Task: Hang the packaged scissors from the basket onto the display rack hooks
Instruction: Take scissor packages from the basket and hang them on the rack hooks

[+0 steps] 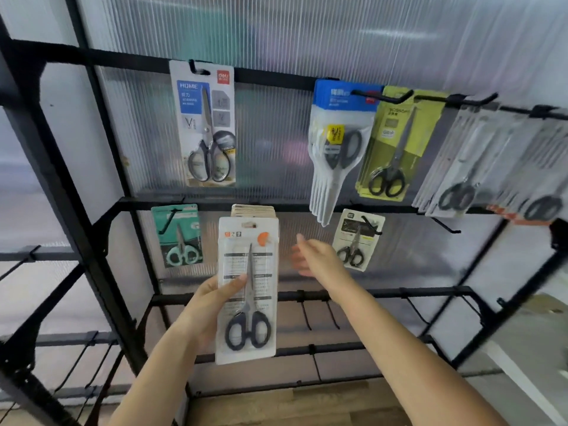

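A: What is the left hand (pixel 212 305) carrying?

B: Its grip is closing round one packaged pair of scissors (pixel 247 290), thumb lying across the front. It is a white card under a clear blister, with black oval handles at the bottom and an orange spot near the top. The pack is standing upright in front of the display rack (pixel 92 229), its top just below a stack of card packs (pixel 253 210) hanging from the second bar.

A: And the right hand (pixel 313 256)?

B: It is reaching out just right of that held pack, fingers loose and spread, grip released, holding nothing.

A: How many packs are hanging around the held one?

B: Left of it, one teal pack (pixel 178 235) with mint handles. Right of it, one cream pack (pixel 358 238) with black handles. Above it, one grey pack (pixel 204 124) with a blue panel, alone on its hook. Up and to the right, a bunch of white pouches with blue headers (pixel 336 142), then yellow-green packs (pixel 396 149), then two blurred clear bunches I cannot count.

A: And the rack?

B: Black metal bars and thin wire hooks; several bare hooks (pixel 319 315) are sticking out below the held pack. Ribbed translucent sheeting (pixel 276 32) is backing it, and wood-grain floor (pixel 292 404) is showing underneath.
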A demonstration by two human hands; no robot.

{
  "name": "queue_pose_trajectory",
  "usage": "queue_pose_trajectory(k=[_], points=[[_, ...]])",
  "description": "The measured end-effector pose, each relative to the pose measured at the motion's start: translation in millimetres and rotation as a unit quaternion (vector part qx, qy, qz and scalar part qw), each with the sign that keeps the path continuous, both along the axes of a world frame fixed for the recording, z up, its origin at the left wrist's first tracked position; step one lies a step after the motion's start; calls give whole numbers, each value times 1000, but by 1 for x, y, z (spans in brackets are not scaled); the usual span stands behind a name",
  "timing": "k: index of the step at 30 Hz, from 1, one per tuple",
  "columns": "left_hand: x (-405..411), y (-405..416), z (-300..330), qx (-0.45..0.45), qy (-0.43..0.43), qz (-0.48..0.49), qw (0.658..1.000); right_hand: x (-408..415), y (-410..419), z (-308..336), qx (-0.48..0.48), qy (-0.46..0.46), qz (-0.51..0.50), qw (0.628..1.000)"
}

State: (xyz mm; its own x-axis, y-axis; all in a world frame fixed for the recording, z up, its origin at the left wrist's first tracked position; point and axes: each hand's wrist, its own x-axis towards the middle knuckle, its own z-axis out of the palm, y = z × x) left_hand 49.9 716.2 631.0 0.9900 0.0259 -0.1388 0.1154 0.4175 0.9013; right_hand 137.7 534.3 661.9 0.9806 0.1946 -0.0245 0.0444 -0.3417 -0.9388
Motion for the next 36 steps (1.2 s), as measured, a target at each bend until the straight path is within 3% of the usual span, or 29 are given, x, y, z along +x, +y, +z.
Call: queue_pose_trajectory(k=[5,9,18,28,36], points=[[9,-49,6,15,-4,-58,998,-32,-36,33,64,-55,17,996],[13,-99,17,10,-20,-117,993,-43,-78,50,47,-93,-36,994],[16,-213,26,46,-11,-203,978,-57,-197,52,55,-86,-145,984],[22,-331,24,73,-19,-211,974,-53,-318,69,63,-124,-129,982],[15,-374,-15,112,34,-182,976,-32,-373,32,34,-73,-109,991]])
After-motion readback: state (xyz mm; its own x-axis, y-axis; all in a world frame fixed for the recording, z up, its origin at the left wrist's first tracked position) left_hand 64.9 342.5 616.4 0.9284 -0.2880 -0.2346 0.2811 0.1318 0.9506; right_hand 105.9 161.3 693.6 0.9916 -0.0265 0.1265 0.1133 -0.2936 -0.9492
